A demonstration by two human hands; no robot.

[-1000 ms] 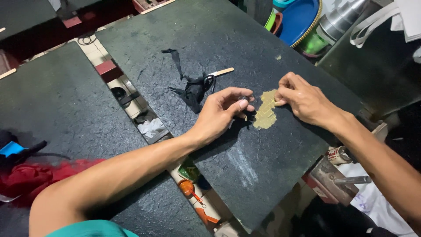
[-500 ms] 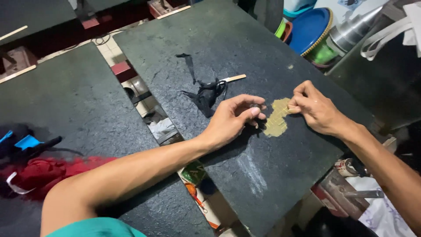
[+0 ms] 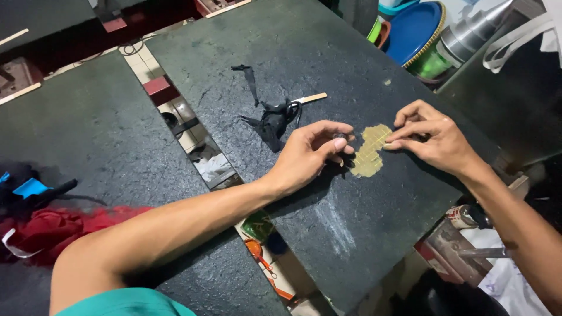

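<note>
A small flat yellow-tan patch (image 3: 370, 153) with a grid-like texture lies on a dark stone slab (image 3: 328, 64). My left hand (image 3: 310, 153) rests on the slab just left of the patch, fingers curled and pinching something small and dark at its fingertips. My right hand (image 3: 430, 139) presses its fingertips onto the patch's upper right edge. A crumpled black strip of fabric (image 3: 270, 120) lies left of my left hand, with a pale wooden stick (image 3: 310, 98) poking out beside it.
A second dark slab (image 3: 88, 140) lies to the left across a gap showing clutter below. Red cloth (image 3: 52, 228) and a blue-tipped tool (image 3: 32, 188) sit at far left. Blue and green plastic bowls (image 3: 415, 35) and a metal vessel (image 3: 477, 32) stand at top right.
Both hands have stayed at the yellow-tan patch with only small finger shifts. The view has drifted slightly, so everything sits a little further right in the frame.
</note>
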